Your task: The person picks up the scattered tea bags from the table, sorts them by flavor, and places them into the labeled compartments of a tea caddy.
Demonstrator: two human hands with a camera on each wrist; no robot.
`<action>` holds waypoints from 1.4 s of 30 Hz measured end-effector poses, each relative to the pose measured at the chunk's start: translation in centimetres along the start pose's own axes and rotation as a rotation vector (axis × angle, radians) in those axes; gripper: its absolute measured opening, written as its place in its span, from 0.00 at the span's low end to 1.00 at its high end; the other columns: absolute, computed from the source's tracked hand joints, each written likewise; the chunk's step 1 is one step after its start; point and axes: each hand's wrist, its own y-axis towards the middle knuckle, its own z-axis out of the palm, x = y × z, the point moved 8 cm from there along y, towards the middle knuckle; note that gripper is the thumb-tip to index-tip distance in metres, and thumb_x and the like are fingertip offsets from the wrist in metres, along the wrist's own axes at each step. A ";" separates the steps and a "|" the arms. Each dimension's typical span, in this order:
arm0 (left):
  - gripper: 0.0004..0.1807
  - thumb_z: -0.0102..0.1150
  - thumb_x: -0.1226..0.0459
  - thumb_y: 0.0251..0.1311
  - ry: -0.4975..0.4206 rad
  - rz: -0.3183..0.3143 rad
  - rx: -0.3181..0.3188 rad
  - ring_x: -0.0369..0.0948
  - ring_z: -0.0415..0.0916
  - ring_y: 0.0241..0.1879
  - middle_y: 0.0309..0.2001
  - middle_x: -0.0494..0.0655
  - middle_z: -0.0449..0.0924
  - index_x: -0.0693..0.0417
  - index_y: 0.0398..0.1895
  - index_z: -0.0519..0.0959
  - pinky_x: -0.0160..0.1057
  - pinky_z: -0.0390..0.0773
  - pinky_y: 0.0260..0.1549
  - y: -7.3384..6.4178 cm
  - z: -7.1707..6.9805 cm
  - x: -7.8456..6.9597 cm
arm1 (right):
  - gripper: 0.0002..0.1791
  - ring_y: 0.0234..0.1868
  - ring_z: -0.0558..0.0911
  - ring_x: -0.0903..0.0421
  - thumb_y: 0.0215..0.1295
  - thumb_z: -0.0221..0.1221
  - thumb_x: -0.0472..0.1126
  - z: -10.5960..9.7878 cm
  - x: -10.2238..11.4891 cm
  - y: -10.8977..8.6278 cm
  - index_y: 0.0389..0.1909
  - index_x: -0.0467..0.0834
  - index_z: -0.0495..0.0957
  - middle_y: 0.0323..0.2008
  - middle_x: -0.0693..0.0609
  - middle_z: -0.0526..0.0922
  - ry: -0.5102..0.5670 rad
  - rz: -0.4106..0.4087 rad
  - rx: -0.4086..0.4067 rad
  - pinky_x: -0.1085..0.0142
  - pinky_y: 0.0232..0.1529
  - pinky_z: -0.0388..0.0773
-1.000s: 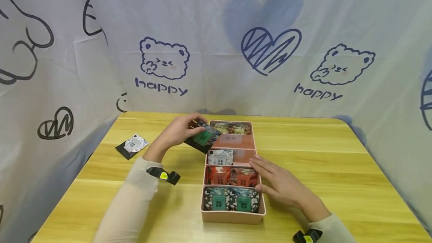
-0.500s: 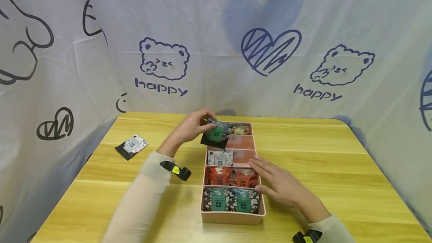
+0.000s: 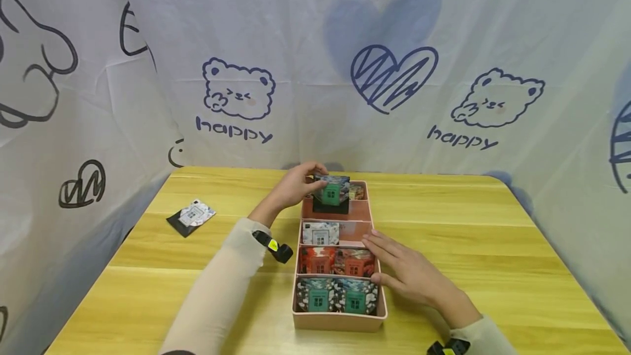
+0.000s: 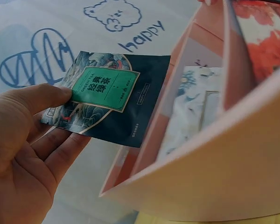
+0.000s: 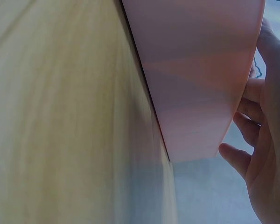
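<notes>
Between thumb and fingers, my left hand (image 3: 296, 186) pinches a dark green tea sachet (image 4: 107, 88) by its patterned end. In the head view the sachet's black lower end hangs over the second compartment from the back of a long pink divided box (image 3: 340, 322). My right hand (image 3: 419, 273) rests along the box's right rim, fingers extended; the right wrist view shows its fingertips at the top edge. One white tea sachet (image 3: 320, 233) stands in the middle compartment. Red sachets (image 3: 355, 263) and green floral sachets (image 3: 315, 295) fill the two front compartments.
A white-and-black sachet (image 3: 192, 217) lies on the wooden table (image 3: 468, 218) at the left. Yellowish sachets (image 3: 357, 192) sit in the box's rearmost compartment, partly hidden behind the held one. A printed white curtain (image 3: 305, 108) hangs behind the table.
My left hand has carried the green tea sachet rightward from the box's left edge to over the second compartment, turning it upright. My right hand has stayed on the rim.
</notes>
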 end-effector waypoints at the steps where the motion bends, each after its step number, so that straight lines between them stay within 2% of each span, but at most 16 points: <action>1: 0.12 0.59 0.63 0.68 0.015 -0.003 0.009 0.47 0.78 0.50 0.53 0.51 0.77 0.54 0.53 0.77 0.41 0.81 0.42 0.1 0.3 0.1 | 0.38 0.73 0.58 0.47 0.70 0.55 0.57 0.0 0.0 0.0 0.76 0.46 0.57 0.74 0.47 0.58 0.000 -0.001 -0.001 0.47 0.65 0.63; 7: 0.16 0.57 0.61 0.69 0.079 0.003 0.071 0.45 0.77 0.51 0.53 0.49 0.79 0.52 0.59 0.79 0.40 0.80 0.44 0.6 1.7 0.6 | 0.38 0.73 0.58 0.48 0.70 0.55 0.57 0.0 0.0 0.0 0.76 0.48 0.56 0.74 0.47 0.58 0.003 0.003 -0.006 0.47 0.65 0.64; 15: 0.11 0.58 0.64 0.68 0.130 0.046 0.091 0.42 0.78 0.47 0.47 0.46 0.81 0.53 0.51 0.81 0.42 0.78 0.47 0.7 2.7 1.3 | 0.38 0.73 0.58 0.48 0.70 0.55 0.56 -0.1 0.1 0.0 0.76 0.46 0.57 0.74 0.47 0.59 -0.002 -0.005 -0.015 0.48 0.65 0.64; 21: 0.10 0.56 0.63 0.70 0.184 0.036 0.131 0.41 0.77 0.47 0.46 0.45 0.80 0.51 0.51 0.79 0.41 0.78 0.45 0.5 3.8 1.4 | 0.38 0.73 0.59 0.47 0.70 0.55 0.56 -0.1 0.1 0.0 0.75 0.45 0.57 0.73 0.46 0.59 -0.001 -0.007 -0.015 0.47 0.64 0.64; 28: 0.11 0.55 0.65 0.71 0.244 0.088 0.195 0.39 0.77 0.48 0.47 0.44 0.80 0.53 0.53 0.78 0.39 0.77 0.48 0.6 4.7 1.2 | 0.38 0.73 0.58 0.48 0.70 0.55 0.57 -0.1 0.0 0.0 0.76 0.46 0.57 0.74 0.47 0.59 -0.005 -0.001 -0.014 0.47 0.64 0.64; 35: 0.10 0.51 0.66 0.72 0.262 0.106 0.303 0.42 0.77 0.52 0.50 0.48 0.80 0.52 0.53 0.76 0.41 0.76 0.52 0.1 5.9 0.4 | 0.38 0.72 0.59 0.47 0.70 0.55 0.57 -0.1 0.0 -0.2 0.75 0.46 0.58 0.73 0.46 0.59 0.000 0.002 -0.025 0.47 0.64 0.65; 42: 0.11 0.49 0.66 0.73 0.365 0.104 0.336 0.44 0.77 0.53 0.52 0.49 0.79 0.51 0.54 0.76 0.43 0.76 0.52 -0.2 6.5 0.2 | 0.38 0.73 0.58 0.48 0.70 0.55 0.56 -0.1 0.0 -0.2 0.75 0.46 0.57 0.73 0.46 0.59 -0.002 -0.004 -0.030 0.47 0.64 0.65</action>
